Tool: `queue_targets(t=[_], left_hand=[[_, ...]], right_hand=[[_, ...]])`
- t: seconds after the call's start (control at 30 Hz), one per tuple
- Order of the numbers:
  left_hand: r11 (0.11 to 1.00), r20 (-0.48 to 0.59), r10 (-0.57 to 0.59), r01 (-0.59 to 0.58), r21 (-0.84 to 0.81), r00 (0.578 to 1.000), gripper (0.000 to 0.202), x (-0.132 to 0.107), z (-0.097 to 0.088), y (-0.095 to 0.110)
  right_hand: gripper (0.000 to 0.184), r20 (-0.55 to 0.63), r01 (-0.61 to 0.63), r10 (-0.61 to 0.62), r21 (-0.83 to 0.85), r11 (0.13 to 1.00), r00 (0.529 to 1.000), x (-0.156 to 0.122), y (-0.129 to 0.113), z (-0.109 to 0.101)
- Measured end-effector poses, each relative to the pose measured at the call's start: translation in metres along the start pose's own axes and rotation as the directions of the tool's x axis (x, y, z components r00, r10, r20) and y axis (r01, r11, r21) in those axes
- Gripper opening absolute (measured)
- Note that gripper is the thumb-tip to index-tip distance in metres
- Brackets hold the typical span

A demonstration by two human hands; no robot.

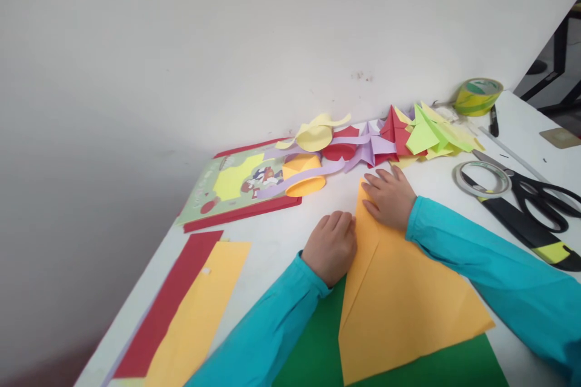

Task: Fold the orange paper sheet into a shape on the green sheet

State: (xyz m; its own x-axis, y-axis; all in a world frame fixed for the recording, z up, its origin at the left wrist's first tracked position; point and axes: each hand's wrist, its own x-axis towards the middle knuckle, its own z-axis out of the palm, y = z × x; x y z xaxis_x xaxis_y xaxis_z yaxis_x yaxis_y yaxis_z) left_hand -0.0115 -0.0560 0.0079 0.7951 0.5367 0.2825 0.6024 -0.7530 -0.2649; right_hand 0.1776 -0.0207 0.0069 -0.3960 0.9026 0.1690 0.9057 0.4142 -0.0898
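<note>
Orange paper (399,308) pinned: left hand (331,247), right hand (390,196).

Folded paper (399,302) on flat sheet (313,351); scissors (540,193) rt, booklet (227,193) lt.

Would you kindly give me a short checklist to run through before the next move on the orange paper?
1. Right hand flat on the far tip of the orange paper: ok.
2. Left hand against the paper's left edge: ok.
3. Paper resting on the green sheet: ok.
4. Folded edges lined up: cannot tell.
5. Scissors apart from both hands: ok.
</note>
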Motion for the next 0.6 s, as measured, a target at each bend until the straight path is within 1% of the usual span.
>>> queue_targets(t=[0.2, 0.4, 0.6], left_hand=[[1.000, -0.002, -0.005, 0.005, -0.020, 1.000, 0.019, 0.000, 0.000, 0.000], [0.997, 0.026, 0.013, -0.011, -0.072, 1.000, 0.022, -0.007, -0.006, 0.003], [0.998, 0.002, 0.016, -0.015, -0.057, 1.000, 0.018, -0.009, -0.007, 0.005]], right_hand=[[0.046, 0.010, 0.000, 0.000, -0.008, 1.000, 1.000, 0.000, 0.000, -0.001], [0.046, 0.018, 0.003, -0.003, -0.001, 1.000, 1.000, 0.000, 0.000, -0.001], [0.045, 0.021, -0.008, 0.008, 0.001, 1.000, 1.000, 0.000, 0.000, -0.001]])
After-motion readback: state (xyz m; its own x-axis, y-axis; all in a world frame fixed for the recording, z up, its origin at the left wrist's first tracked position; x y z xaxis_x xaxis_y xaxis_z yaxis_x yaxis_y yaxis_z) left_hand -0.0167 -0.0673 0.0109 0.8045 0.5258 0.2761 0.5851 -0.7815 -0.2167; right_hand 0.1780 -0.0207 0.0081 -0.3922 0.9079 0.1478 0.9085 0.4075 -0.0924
